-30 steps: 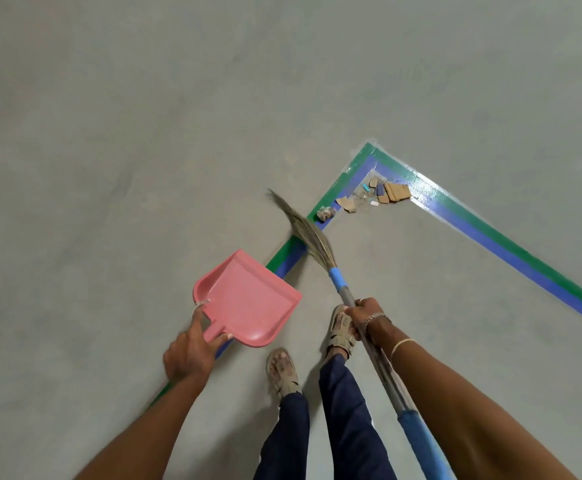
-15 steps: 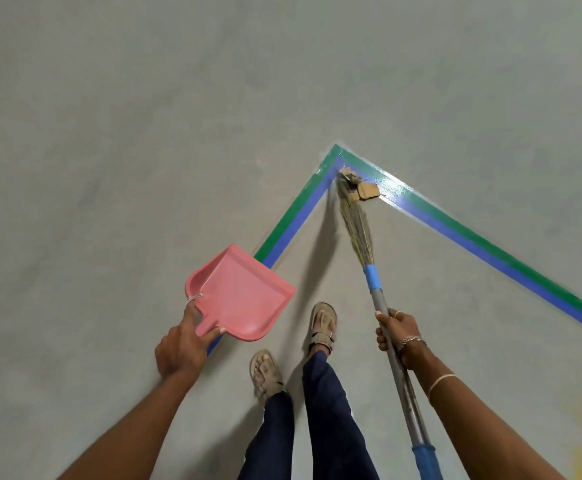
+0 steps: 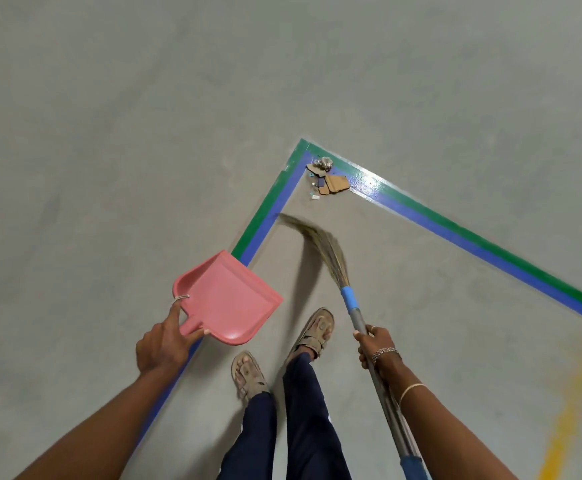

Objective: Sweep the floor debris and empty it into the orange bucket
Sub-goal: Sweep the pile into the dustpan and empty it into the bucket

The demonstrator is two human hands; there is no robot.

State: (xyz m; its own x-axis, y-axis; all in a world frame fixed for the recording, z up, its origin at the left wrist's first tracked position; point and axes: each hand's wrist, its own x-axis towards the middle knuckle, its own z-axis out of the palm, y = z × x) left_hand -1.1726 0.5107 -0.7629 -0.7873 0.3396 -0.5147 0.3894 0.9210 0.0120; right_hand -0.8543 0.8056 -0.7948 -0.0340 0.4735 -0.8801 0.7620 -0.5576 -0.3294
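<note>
A small heap of debris [image 3: 331, 180], cardboard scraps and a crumpled grey bit, lies in the corner of the green and blue floor tape [image 3: 265, 216]. My right hand [image 3: 374, 344] grips the metal shaft of a grass broom [image 3: 329, 252], whose blurred bristles curve left just short of the heap. My left hand [image 3: 163, 344] holds the handle of an empty pink dustpan [image 3: 228, 299], raised over the tape to the left of the broom. The orange bucket is not in view.
My two sandalled feet [image 3: 282, 355] stand between the dustpan and the broom shaft. Bare grey concrete floor [image 3: 144, 116] spreads all around. A yellow painted mark [image 3: 566, 410] runs down the right edge.
The broom has pulled back from the corner and swung left, uncovering the debris heap. The dustpan stays in my left hand with little shift.
</note>
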